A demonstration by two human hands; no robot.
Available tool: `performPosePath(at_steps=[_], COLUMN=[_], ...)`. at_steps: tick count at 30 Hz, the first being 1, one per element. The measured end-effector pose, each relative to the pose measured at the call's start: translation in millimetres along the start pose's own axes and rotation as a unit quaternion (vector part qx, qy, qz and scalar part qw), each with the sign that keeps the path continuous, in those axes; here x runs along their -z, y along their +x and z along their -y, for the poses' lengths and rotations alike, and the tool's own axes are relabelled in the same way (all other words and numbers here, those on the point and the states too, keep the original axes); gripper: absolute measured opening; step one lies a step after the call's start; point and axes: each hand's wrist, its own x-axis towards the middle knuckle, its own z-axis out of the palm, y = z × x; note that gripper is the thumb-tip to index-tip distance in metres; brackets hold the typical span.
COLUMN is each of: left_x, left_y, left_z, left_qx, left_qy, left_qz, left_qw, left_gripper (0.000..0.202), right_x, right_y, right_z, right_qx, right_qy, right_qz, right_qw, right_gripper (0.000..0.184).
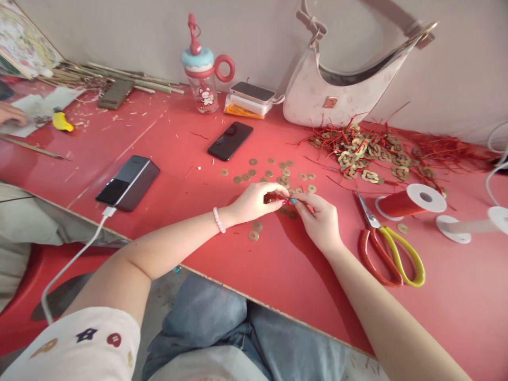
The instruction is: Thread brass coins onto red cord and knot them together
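Note:
My left hand point(256, 201) and my right hand point(319, 217) meet over the red table point(246, 264), fingertips pinched together on a brass coin with red string point(282, 200). Loose brass coins point(278, 172) lie scattered just beyond my fingers, and two more point(255, 230) sit near my left wrist. A pink bead bracelet circles that wrist. A spool of red thread point(410, 201) lies to the right of my right hand.
Red-and-yellow scissors point(387, 248) lie right of my hand. A heap of strung coins point(369, 151) sits behind, under a pale handbag point(345, 84). A black phone point(230, 140), a power bank point(129, 182), a cartoon bottle point(201, 74) and another person's hand point(11, 114) are to the left.

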Motion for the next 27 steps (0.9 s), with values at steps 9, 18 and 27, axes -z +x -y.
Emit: performPosePath(at_steps=[9,18,27], left_x=[1.2,2.9,0.6], left_y=[-0.4,0.4,0.0], left_z=[-1.0,-2.3,2.7], left_qx=[-0.007,-0.036,-0.022], left_qy=[0.019,0.076,0.063], left_qz=[0.000,-0.007,-0.009], left_qw=[1.000,0.996,0.998], left_gripper=[0.016,0.017,0.016], right_x=[0.5,-0.1,2.8], right_y=[-0.5,-1.5,-0.4], right_z=[7.5,7.0,7.0], right_qx=[-0.039,-0.041,0.072], right_qy=[0.031,0.035,0.010], right_qz=[-0.014,-0.021,-0.026], right_qw=[0.999,0.998,0.997], right_gripper=[0.009,0.006,0.010])
